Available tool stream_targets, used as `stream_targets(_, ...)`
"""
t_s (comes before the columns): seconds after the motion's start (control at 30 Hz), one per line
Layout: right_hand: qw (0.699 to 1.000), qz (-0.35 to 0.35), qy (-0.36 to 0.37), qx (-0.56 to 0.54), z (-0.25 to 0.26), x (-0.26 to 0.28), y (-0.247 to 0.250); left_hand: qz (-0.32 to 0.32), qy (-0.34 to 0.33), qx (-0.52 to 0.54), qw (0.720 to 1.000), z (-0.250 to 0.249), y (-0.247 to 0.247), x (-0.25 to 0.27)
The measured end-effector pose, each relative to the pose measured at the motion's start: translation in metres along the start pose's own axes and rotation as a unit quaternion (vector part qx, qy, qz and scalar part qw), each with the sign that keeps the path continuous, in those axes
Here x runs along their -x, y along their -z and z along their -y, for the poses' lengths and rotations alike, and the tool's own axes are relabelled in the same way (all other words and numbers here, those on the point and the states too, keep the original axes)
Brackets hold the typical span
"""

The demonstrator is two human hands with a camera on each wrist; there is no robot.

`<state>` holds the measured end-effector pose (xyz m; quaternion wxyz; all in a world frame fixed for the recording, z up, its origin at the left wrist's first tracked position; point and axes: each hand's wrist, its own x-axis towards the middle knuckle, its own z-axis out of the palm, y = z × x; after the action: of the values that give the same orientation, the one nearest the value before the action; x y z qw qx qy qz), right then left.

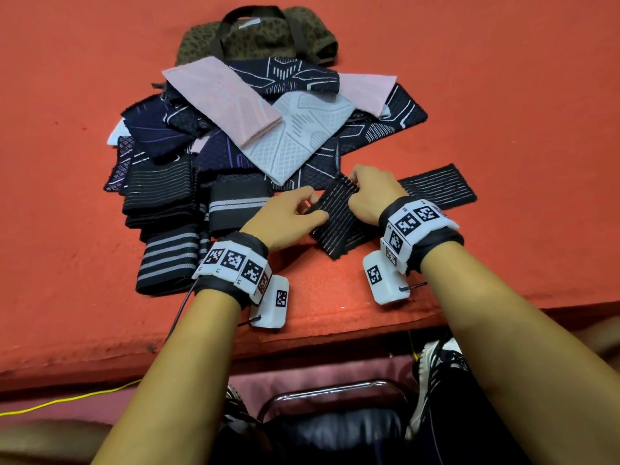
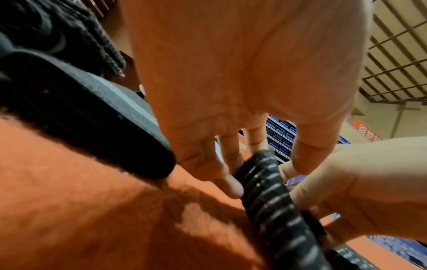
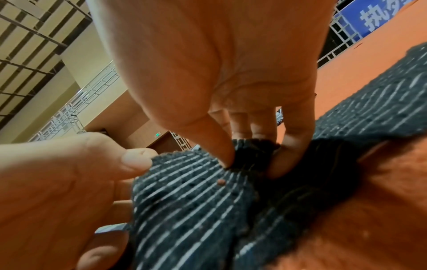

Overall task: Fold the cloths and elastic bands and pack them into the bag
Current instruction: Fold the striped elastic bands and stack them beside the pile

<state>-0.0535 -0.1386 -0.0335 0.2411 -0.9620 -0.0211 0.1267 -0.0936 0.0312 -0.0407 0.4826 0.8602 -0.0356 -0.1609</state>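
Both hands pinch a black striped elastic band [image 1: 335, 219] mid-fold — left hand [image 1: 285, 216], right hand [image 1: 372, 193] — edges best matched squarely before pressing the crease flat.

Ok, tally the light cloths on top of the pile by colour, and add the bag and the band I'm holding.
Pink cloths: 2
Pale grey cloth: 1
Leopard-print bag: 1
Striped band, pinched by left hand and right hand: 1
Total: 5
The dark cloths overlap too much to count.
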Motion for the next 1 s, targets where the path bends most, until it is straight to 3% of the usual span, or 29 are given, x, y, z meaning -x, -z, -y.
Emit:
stream_targets(0.2,0.999,-0.01,-0.031,0.027,-0.004,0.0,0.001,-0.083,0.0,-0.152,0.985,0.006,0.014,-0.003)
stream_targets(0.47,0.997,-0.006,-0.054,0.053,-0.008,-0.002,0.002,0.06,0.049,-0.009,0.997,0.001,0.009,0.002)
stream_targets(0.67,0.996,-0.011,-0.067,0.05,-0.01,-0.001,0.003,0.007,0.034,-0.197,0.98,0.006,0.006,0.001)
stream_targets(0.9,0.996,-0.013,-0.072,0.048,-0.01,0.0,0.003,-0.102,0.065,-0.207,0.971,0.003,0.014,-0.002)
stream_targets(1.0,0.996,-0.016,-0.071,0.05,-0.011,-0.001,0.001,-0.092,0.039,-0.11,0.989,0.007,0.012,-0.002)
